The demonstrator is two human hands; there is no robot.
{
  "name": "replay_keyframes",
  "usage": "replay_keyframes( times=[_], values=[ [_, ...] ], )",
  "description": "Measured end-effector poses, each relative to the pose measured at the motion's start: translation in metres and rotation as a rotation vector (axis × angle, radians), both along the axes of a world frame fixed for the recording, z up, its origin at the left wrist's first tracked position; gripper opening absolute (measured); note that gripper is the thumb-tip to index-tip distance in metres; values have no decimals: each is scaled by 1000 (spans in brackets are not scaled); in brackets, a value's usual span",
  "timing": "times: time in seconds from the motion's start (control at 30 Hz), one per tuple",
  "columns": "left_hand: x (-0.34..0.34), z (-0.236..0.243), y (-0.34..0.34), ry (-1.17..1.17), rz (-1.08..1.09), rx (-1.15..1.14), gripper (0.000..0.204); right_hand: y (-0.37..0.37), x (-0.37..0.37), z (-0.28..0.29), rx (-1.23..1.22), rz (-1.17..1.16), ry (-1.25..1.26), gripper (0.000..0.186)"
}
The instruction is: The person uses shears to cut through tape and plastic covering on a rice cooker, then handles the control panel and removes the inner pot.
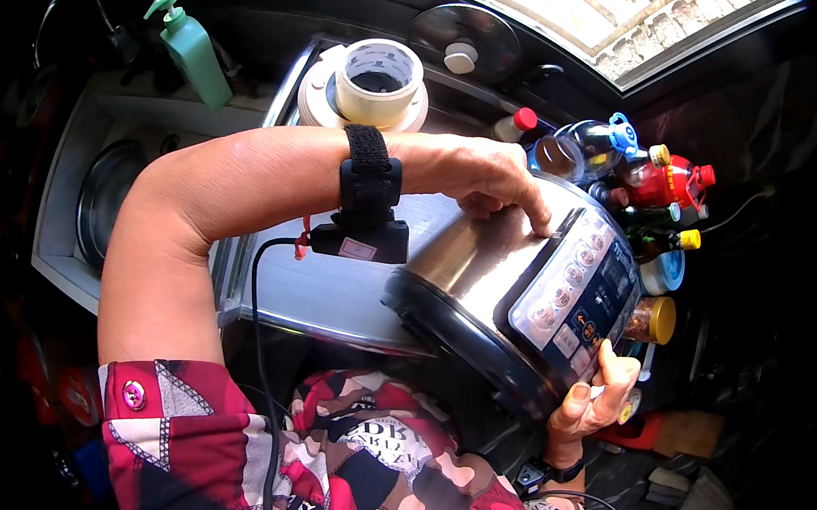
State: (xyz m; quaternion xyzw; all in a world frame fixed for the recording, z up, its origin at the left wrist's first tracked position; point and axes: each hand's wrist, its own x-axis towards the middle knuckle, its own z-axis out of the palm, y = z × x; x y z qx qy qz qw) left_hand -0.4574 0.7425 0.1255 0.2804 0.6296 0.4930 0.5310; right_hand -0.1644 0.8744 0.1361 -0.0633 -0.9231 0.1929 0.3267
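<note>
A silver and black electric cooker (471,249) stands in front of me on the right, its printed control panel (567,290) turned toward the head camera. From the left, my left arm reaches across; my left hand (499,177) is on the cooker's steel side. Its index finger is stretched to the panel's upper edge, and the other fingers are bent and partly hidden. My right hand (596,399) is at the panel's lower corner. There its index fingertip touches the panel, with the thumb apart from it. No loose object shows in either hand.
Several bottles and jars crowd behind the cooker, among them a red bottle (679,183) and a yellow-lidded jar (654,321). A tape roll (378,73), a glass lid (465,41), a green pump bottle (194,55) and a sink (61,222) are farther back. Black cable (261,365) hangs from my left wrist.
</note>
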Motion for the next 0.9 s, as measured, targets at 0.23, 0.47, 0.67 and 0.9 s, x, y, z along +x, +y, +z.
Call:
replay_keyframes(
  times=[0.23, 0.47, 0.67, 0.9],
  values=[
    [-1, -4, 5, 59, -56, -27, 51, 3, -1, 1, 34, 24, 79, 52],
    [0, -4, 4, 162, -31, 20, 45, -2, 0, 1, -68, -9, 27, 53],
    [-1, 2, 3, 55, -84, 22, 45, -4, 2, 2, -31, -29, 27, 52],
    [-5, 4, 8, 128, -45, 11, 52, -1, -1, 2, 7, -28, 65, 51]
  ],
)
